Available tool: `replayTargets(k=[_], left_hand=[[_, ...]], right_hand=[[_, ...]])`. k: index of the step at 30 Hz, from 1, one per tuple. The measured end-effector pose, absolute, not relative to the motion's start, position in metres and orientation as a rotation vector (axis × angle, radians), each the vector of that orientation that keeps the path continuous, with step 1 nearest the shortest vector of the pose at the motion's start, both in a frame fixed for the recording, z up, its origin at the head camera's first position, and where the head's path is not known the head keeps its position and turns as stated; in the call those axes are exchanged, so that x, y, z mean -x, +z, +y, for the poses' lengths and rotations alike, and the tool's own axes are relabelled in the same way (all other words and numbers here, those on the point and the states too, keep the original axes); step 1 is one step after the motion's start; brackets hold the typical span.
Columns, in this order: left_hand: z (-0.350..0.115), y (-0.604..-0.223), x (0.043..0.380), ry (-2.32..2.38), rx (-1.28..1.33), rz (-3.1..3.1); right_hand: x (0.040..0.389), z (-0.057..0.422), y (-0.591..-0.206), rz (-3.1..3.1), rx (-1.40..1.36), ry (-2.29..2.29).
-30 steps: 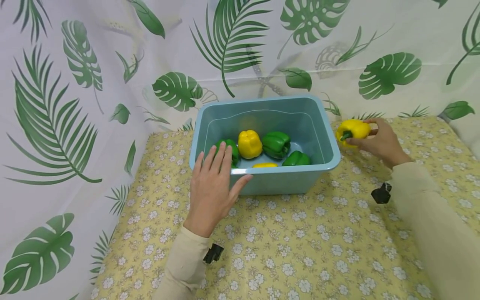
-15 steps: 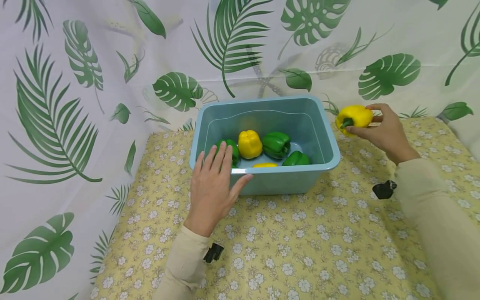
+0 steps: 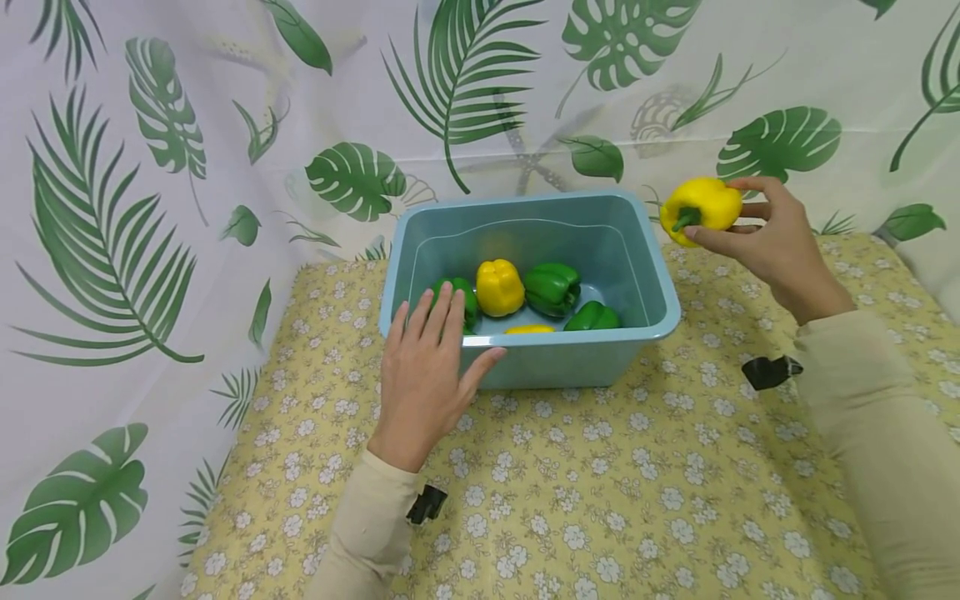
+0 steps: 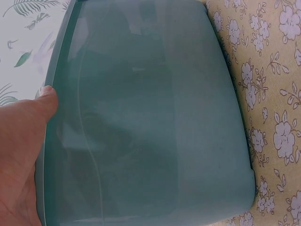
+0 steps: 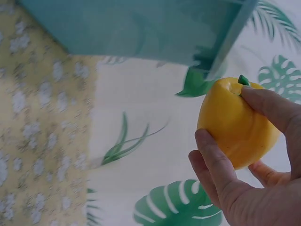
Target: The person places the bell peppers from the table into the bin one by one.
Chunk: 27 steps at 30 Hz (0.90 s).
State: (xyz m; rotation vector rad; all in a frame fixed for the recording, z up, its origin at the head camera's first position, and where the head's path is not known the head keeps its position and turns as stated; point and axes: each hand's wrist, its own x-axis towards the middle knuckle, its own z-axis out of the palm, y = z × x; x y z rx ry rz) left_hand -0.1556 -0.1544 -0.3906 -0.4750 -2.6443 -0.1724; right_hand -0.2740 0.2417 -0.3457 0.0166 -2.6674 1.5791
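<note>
A yellow bell pepper point(image 3: 708, 205) with a green stem is held up by my right hand point(image 3: 783, 250), thumb near the stem and fingers around its far side. It hangs in the air just right of the blue plastic bin point(image 3: 555, 364). My left hand point(image 3: 420, 383) lies with straight fingers over the bin's front left rim, thumb along the outside wall. Inside the bin sit a yellow pepper point(image 3: 500, 288), a green pepper point(image 3: 552, 289) and another green pepper point(image 3: 593, 317). A further green pepper point(image 3: 467, 304) is partly hidden behind my left fingers; a yellow piece point(image 3: 529, 330) shows at the front wall.
The bin stands on a yellow flowered tablecloth point(image 3: 570, 500), close to a white leaf-print curtain point(image 3: 247, 100) behind and on the left. Black wrist mounts point(image 3: 427, 505) hang beside both sleeves. The bin's right inner end shows bare floor.
My right hand has lifted the yellow bell pepper from near the tablecloth up to above the bin's rim height. The left hand and the bin have stayed put.
</note>
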Motion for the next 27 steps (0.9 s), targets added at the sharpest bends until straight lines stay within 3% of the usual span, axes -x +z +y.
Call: replayTargets(k=[27], left_hand=[[-0.153, -0.389, 0.155, -0.188, 0.463, -2.664]], right_hand=[[0.255, 0.205, -0.301, -2.481, -0.247, 1.732]])
